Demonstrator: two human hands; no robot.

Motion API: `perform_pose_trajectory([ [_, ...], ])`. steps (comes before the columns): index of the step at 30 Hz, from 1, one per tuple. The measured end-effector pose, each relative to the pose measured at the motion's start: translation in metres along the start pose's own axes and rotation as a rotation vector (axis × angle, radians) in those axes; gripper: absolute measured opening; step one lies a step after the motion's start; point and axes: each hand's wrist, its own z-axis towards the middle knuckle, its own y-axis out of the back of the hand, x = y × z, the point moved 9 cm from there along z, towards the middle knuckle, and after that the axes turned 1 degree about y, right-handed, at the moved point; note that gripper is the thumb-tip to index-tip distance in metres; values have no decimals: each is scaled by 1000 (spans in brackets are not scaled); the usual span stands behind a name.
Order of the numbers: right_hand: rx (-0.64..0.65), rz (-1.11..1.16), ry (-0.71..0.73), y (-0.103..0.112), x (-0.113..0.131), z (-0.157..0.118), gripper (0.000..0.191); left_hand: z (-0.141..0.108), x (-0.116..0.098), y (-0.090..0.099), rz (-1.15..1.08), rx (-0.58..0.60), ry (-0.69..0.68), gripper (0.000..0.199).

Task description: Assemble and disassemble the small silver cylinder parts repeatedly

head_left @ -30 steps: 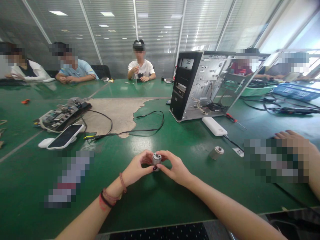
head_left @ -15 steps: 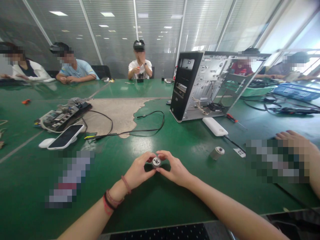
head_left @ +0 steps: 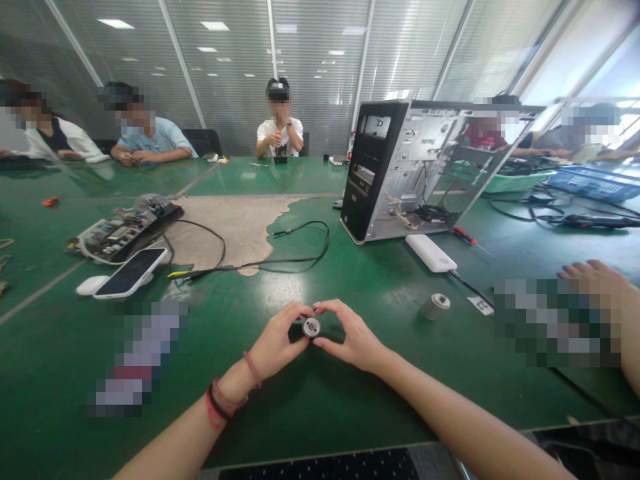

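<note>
Between my two hands is a small round metal motor point(head_left: 311, 327), its end face with a raised centre and two small holes turned toward me. My left hand point(head_left: 280, 337) grips it from the left, thumb below and fingers above. From the right, my right hand point(head_left: 353, 335) curves round with its index fingertip at the top edge and its thumb tip at the lower edge. The far side of the motor is hidden. A similar metal cylinder point(head_left: 436, 307) stands by itself on the green table point(head_left: 380, 413), to the right of my right hand.
An opened computer case point(head_left: 380, 173) stands beyond my right hand, near a white power bank point(head_left: 431, 253) and a screwdriver point(head_left: 473, 241). Left are a phone point(head_left: 133, 272), a circuit board assembly point(head_left: 130, 230) and a black cable point(head_left: 300, 260). Another person's hand point(head_left: 593, 273) rests at right.
The motor has shifted slightly left and tilted, so its end face shows differently. My right hand's fingers have opened a little around it. The cylinder on the table has not moved.
</note>
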Motion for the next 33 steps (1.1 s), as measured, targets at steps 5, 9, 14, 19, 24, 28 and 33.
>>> perform_pose_trajectory([
  [5,-6,-17,14,2,8,2,30,0,8,-7,-9,54,64,29],
  [9,-33,-16,0,2,7,4,17,1,10,-10,-9,80,82,29],
  [14,-46,10,-19,-1,5,7,14,1,8,-10,1,85,74,27],
  [19,-86,69,-52,-1,4,9,11,0,11,-10,3,69,97,27],
  [24,-92,79,-38,-3,5,10,11,0,10,-8,7,60,103,23],
  [28,-104,70,-35,-1,6,9,11,1,9,-9,13,70,91,26],
  [33,-88,57,-40,-1,5,8,11,1,11,-9,35,60,89,28],
])
